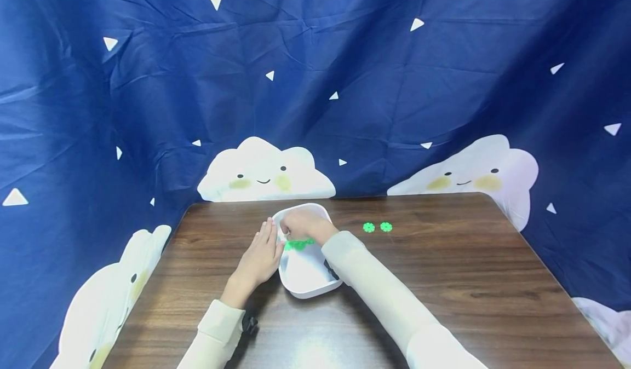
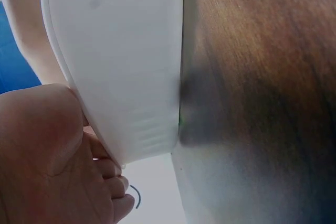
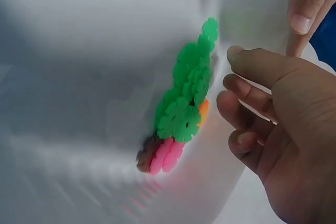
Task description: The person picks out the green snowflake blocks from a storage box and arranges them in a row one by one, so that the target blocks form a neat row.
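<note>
A white container (image 1: pixel 308 292) sits on the brown table (image 1: pixel 443 281). My left hand (image 1: pixel 258 257) lies with straight fingers against its left outer wall (image 2: pixel 115 51), the palm (image 2: pixel 47 156) touching it. My right hand (image 1: pixel 303 226) reaches inside the container, over a cluster of green discs (image 1: pixel 298 243). In the right wrist view its fingers (image 3: pixel 247 98) are loosely curled beside the green, pink and orange discs (image 3: pixel 186 98), apart from them and holding nothing. A left fingertip (image 3: pixel 304 9) shows at the rim.
Two loose green discs (image 1: pixel 368 227) (image 1: pixel 386 226) lie on the table to the right of the container. A blue cloth with cloud prints (image 1: pixel 266 172) hangs behind and around the table. The table's right half is bare wood.
</note>
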Tool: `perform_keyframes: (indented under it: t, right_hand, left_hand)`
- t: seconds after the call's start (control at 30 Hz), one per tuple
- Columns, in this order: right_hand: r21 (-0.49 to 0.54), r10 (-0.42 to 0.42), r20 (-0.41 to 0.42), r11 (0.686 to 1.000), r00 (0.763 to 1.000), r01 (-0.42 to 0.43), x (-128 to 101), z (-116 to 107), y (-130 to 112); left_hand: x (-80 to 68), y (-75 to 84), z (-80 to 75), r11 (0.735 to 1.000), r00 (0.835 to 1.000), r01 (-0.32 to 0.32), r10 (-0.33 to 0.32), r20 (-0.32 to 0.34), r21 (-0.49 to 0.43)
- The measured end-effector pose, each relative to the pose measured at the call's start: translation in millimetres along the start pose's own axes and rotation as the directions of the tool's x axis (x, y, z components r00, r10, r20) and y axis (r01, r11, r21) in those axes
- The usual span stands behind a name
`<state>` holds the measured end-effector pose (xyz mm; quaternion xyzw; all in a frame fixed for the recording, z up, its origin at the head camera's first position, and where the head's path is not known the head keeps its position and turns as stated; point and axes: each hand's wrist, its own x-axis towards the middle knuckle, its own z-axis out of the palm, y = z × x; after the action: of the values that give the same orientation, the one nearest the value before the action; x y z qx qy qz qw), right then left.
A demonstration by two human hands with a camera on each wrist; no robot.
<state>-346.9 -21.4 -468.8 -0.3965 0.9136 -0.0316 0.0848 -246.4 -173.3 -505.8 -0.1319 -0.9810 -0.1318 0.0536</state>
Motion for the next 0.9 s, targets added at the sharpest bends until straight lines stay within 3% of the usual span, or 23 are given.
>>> perform_keyframes:
  t: [0.4, 0.7, 0.9]
  right_hand:
    - [-0.016, 0.015, 0.094, 1.000, 0.995, -0.014, 10, 9, -8]
    - [-0.042, -0.007, 0.079, 0.999, 0.997, 0.010, 13, 13, -9]
    - [-0.072, -0.014, 0.068, 0.997, 0.998, 0.019, 11, 13, -10]
  left_hand:
    - [-0.9, -2.7, 1.5, 1.000, 1.000, -0.012, 0.012, -0.008, -0.011]
    - [-3.1, -0.9, -1.3, 1.000, 1.000, 0.004, -0.004, -0.004, -0.010]
    - [-3.9, -2.2, 0.7, 0.998, 0.998, -0.032, 0.035, -0.060, 0.046]
